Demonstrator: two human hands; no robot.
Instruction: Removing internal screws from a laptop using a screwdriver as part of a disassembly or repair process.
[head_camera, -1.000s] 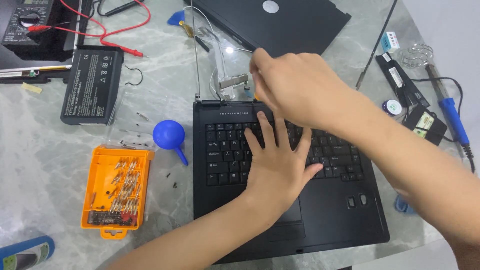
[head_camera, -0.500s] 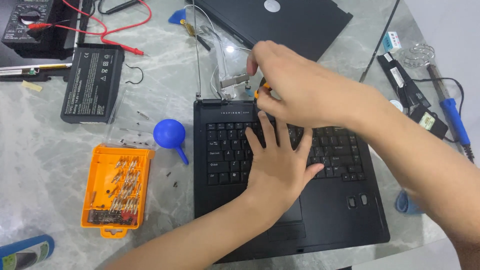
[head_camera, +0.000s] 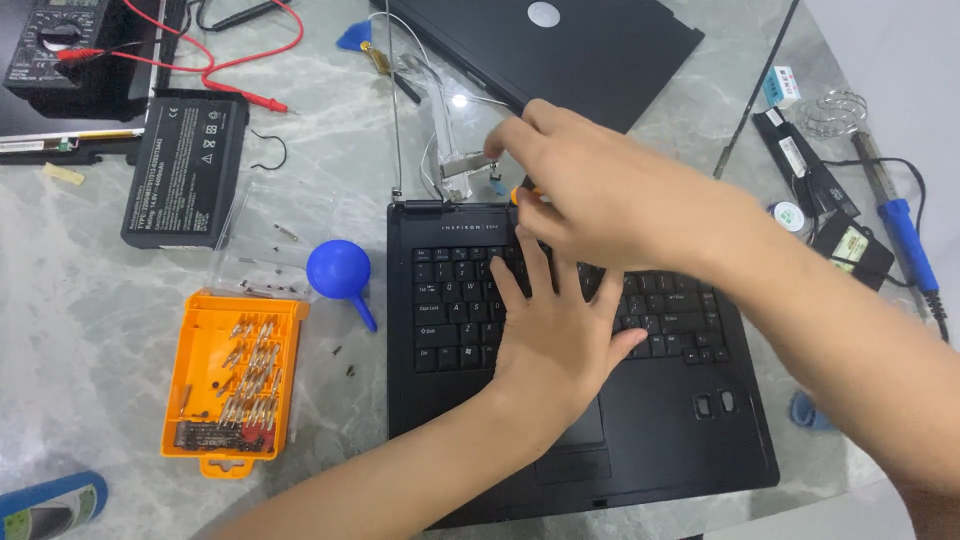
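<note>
Black laptop base (head_camera: 640, 420) lies on a marbled grey table (head_camera: 90, 330), its detached lid (head_camera: 560, 50) beyond. The left hand (head_camera: 555, 335) presses flat, fingers spread, on the keyboard (head_camera: 460, 300). The right hand (head_camera: 610, 195) pinches an orange-handled screwdriver (head_camera: 522, 195) at the metal hinge bracket (head_camera: 462, 170) by the base's rear edge. A slipped tip could likely strip the screw or nick the thin wires just beside the bracket. Loose screws (head_camera: 345, 360) near the blue air blower (head_camera: 342, 272) and orange bit case (head_camera: 232, 385) could roll away.
</note>
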